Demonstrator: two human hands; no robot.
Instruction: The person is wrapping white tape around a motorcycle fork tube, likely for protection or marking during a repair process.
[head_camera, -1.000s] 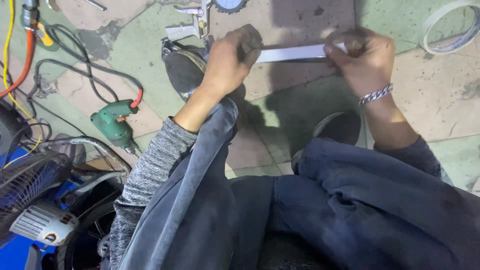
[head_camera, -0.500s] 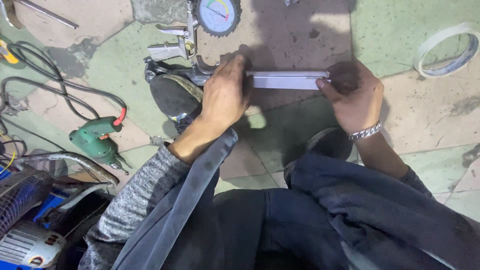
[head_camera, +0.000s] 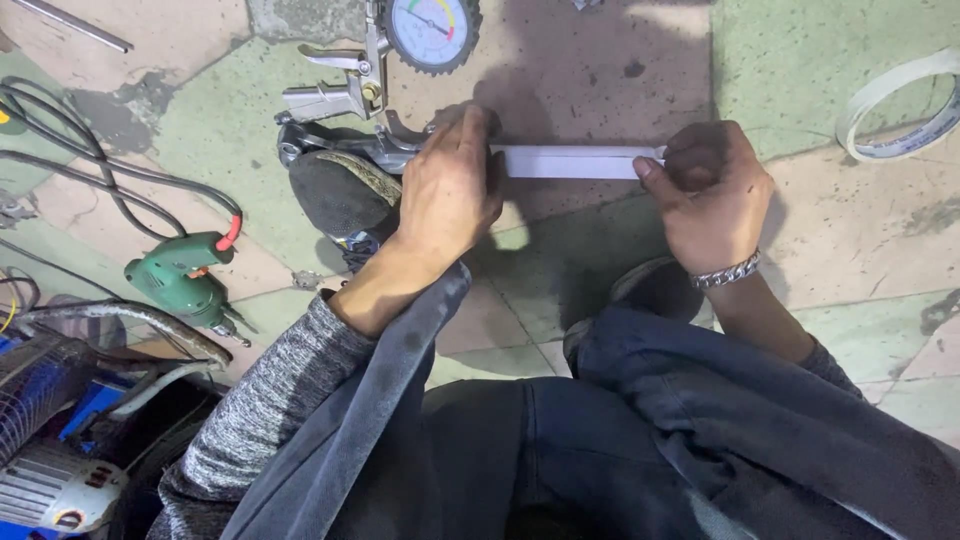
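Change: both hands and the strip sit lower in view than half a second ago; more of the gauge shows at the top.
Strip: white strip, flat on the floor, long axis left to right, spanning between the hands.
Left hand: left hand lies palm down, fingers together, pressing the strip's left end.
Right hand: right hand curled, pinching the strip's right end.
Gauge: round gauge, white face with coloured arc, just above the left hand.
Tape: pale tape roll at far right.
Drill: green drill at left, well apart.
Shoe: dark shoe beside the left hand.
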